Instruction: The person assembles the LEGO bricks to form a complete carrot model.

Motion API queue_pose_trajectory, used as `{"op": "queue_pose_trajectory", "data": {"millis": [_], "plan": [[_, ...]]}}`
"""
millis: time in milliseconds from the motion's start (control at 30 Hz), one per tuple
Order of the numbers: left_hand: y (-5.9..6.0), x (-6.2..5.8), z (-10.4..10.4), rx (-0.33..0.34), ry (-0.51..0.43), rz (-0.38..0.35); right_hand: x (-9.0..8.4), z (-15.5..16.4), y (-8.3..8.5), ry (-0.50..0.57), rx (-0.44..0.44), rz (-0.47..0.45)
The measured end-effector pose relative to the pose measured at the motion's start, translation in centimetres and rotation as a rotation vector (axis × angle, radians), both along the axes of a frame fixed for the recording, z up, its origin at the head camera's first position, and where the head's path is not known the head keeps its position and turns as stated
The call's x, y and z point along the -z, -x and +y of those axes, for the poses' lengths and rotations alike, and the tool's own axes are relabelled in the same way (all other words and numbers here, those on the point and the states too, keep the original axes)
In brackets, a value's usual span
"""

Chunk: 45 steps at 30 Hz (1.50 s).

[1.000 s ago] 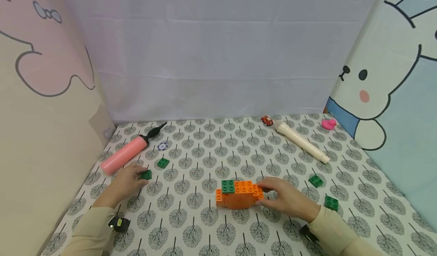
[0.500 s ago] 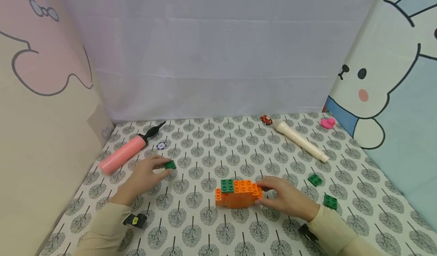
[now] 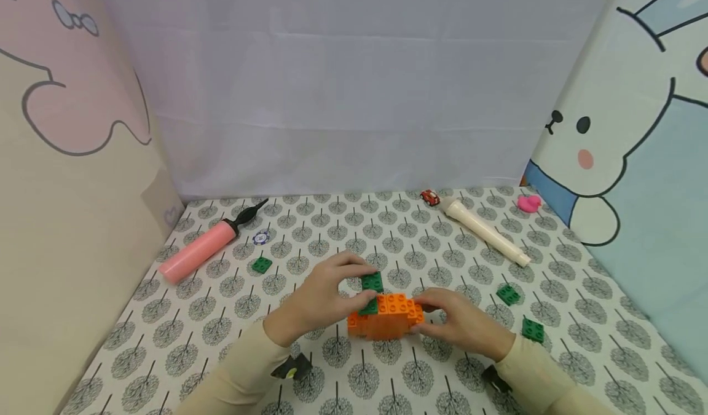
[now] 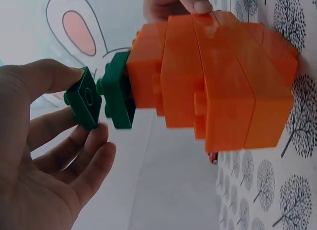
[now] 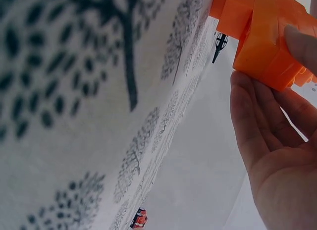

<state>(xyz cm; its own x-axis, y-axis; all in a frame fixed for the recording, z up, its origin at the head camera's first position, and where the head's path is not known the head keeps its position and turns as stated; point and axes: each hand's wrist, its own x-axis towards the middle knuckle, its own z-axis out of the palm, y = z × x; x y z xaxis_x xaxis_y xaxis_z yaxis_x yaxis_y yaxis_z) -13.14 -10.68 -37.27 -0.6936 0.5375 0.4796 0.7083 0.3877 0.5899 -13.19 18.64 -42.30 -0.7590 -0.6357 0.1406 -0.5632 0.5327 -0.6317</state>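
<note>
L hand (image 3: 321, 298) pinches green brick (image 3: 372, 281), tilted; R hand (image 3: 459, 323) grips orange block (image 3: 387, 316), long axis approx left-right.

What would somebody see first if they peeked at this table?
Probably the bright orange block build in the middle of the tree-patterned table, steadied by the right hand. Right above it, the left hand pinches a small green brick over another green brick already on the build. A pink pump lies far left.
</note>
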Motion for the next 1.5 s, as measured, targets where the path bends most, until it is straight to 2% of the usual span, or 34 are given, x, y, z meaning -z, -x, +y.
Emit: {"op": "queue_pose_trajectory", "data": {"millis": [100,300,567,1033,1333,1500], "plan": [[-0.4,0.1,1.2,0.054,0.004,0.022,0.1,0.0,0.0,0.005,0.0,-0.005],[-0.8,0.7,2.4,0.059,0.057,0.021,0.1,0.0,0.0,0.018,-0.011,0.005],[-1.1,1.1,2.4,0.044,0.092,-0.043,0.1,0.1,0.1,0.018,-0.024,0.011],[-1.2,0.8,2.6,0.011,0.131,-0.173,0.0,0.0,0.1,0.007,-0.018,0.005],[-1.1,1.7,2.5,-0.003,0.125,-0.165,0.0,0.1,-0.1,0.001,-0.015,-0.004],[-1.2,2.7,2.1,-0.038,0.066,-0.208,-0.3,0.6,-0.4,-0.054,-0.002,0.004]]}}
